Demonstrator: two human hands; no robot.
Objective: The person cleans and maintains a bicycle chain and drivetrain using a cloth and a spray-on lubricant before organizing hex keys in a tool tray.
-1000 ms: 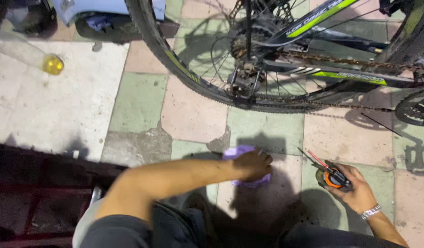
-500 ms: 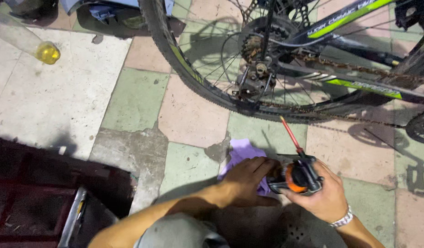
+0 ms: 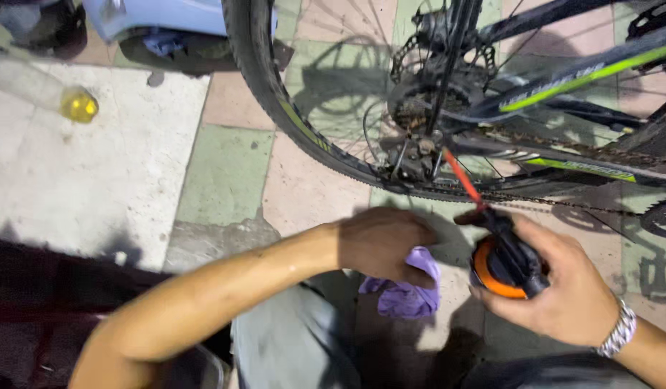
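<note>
Right hand [image 3: 564, 292] is clamping the orange spray can [image 3: 504, 265] at 4 o'clock, red straw [image 3: 461, 177] pointing at the rear derailleur [image 3: 412, 155]. Can looks light, rigid, possibly oily: grip mid-body. Left hand [image 3: 382, 241] is bunching the soft purple rag [image 3: 405, 288] at centre.

Bicycle wheel [image 3: 275, 101] cut off above — spray can [image 3: 502, 266] half-hidden by fingers [image 3: 542, 245]

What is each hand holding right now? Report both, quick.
Left hand: closed on a purple rag.
Right hand: closed on an orange spray can with a red straw.
</note>
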